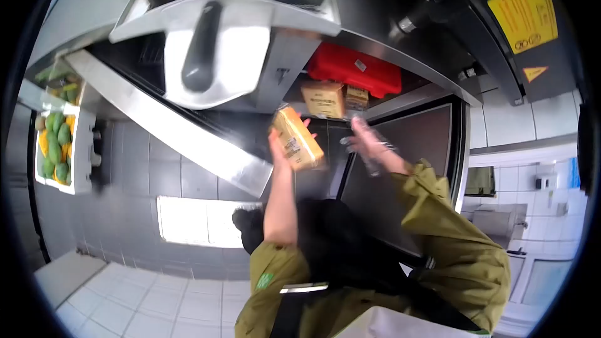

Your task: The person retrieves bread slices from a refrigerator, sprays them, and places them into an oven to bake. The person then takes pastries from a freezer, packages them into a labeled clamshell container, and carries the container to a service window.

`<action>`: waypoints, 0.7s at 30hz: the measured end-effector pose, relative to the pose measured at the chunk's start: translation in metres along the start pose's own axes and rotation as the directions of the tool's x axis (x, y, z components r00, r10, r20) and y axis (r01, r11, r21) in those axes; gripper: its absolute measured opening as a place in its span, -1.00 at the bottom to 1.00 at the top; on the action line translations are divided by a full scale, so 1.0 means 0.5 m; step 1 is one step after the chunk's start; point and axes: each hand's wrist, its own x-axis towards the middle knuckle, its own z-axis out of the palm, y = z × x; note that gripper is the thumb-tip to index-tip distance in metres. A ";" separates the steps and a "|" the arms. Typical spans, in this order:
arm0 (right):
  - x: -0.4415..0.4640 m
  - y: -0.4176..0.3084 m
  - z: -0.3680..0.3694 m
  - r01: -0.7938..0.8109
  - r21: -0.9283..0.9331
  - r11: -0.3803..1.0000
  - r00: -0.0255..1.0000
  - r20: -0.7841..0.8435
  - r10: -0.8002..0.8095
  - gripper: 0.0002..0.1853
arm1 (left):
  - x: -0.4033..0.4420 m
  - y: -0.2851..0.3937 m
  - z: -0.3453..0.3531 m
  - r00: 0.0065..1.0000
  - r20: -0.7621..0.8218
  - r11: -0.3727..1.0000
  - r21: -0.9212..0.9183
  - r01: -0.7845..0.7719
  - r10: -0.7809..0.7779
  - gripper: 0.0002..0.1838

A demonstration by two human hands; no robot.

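My left hand [278, 150] is bare and wrapped around a plastic-wrapped orange-yellow block [297, 141] with a printed label. It looks like packed cheese, but the print is too blurred to read. My right hand [369, 142] wears a loose clear plastic glove. Its fingers are apart and hold nothing, just in front of an open cabinet. Inside that cabinet are a tan labelled package [323, 99], a smaller brown package [357, 97] beside it, and a red plastic container [354, 69] behind them.
An open dark cabinet door [400, 181] stands close to my right arm. A metal strip [169, 125] juts diagonally on the left. A white scoop with a dark handle [203, 50] lies above. At far left is a white crate [78, 144] of green and yellow fruit.
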 end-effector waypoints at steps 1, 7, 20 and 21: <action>0.049 0.071 0.038 -0.078 0.082 0.994 0.997 -0.002 0.078 -0.24 | -0.010 0.023 -0.036 0.988 -0.096 0.992 -0.050 0.118 -0.122 -0.27; 0.232 0.376 0.236 -0.098 -0.075 0.992 0.980 -0.180 0.083 -0.05 | -0.051 0.047 -0.011 0.885 -0.379 0.665 0.591 0.457 -0.271 -0.57; 0.729 0.419 0.274 -0.136 -0.556 0.820 0.368 -0.797 -0.479 -0.34 | -0.322 0.023 -0.063 0.657 -0.424 0.720 0.639 -0.271 0.623 -0.41; 0.743 0.425 0.258 -0.100 -0.638 0.763 0.540 -0.679 -0.497 -0.41 | -0.318 0.022 -0.055 0.471 -0.533 0.669 0.720 -0.184 0.703 -0.41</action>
